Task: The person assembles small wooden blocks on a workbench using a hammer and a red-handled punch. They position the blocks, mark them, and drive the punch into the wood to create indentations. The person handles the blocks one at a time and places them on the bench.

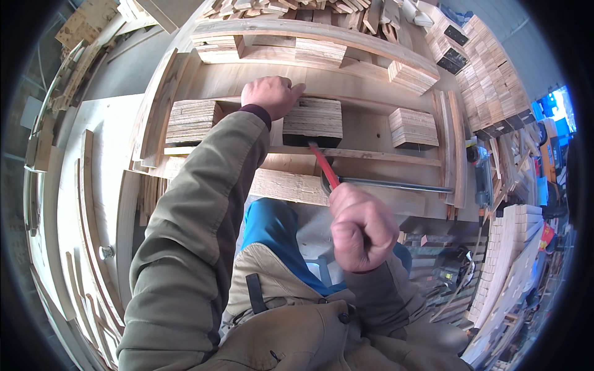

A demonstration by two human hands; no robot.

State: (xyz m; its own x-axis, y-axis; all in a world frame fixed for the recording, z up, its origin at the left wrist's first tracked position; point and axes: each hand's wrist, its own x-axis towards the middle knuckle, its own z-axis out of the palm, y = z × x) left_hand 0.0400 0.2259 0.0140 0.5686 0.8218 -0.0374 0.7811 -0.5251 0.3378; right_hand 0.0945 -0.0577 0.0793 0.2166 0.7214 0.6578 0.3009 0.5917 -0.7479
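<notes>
My left hand (270, 97) is closed at the far left corner of the middle laminated wood block (314, 117), its thumb stretched toward the block's far edge. Its fingers are curled, and whatever they grip is hidden. In front of that block, my right hand (364, 230) makes a fist around a red bar-like tool (324, 164). The tool's tip reaches the block's dark near face; its exact kind is unclear. A wooden strip (377, 158) runs along the near side of the blocks. Just right of the tool lies a grey metal bar (402, 185) with a curved dark end.
Similar blocks stand to the left (191, 122) and right (413, 128). A long plank (309, 31) lies over more blocks at the far side. Stacked block pieces (495, 80) rise at far right. Long boards (93, 229) lie at left, and a wood scrap heap (272, 7) sits beyond.
</notes>
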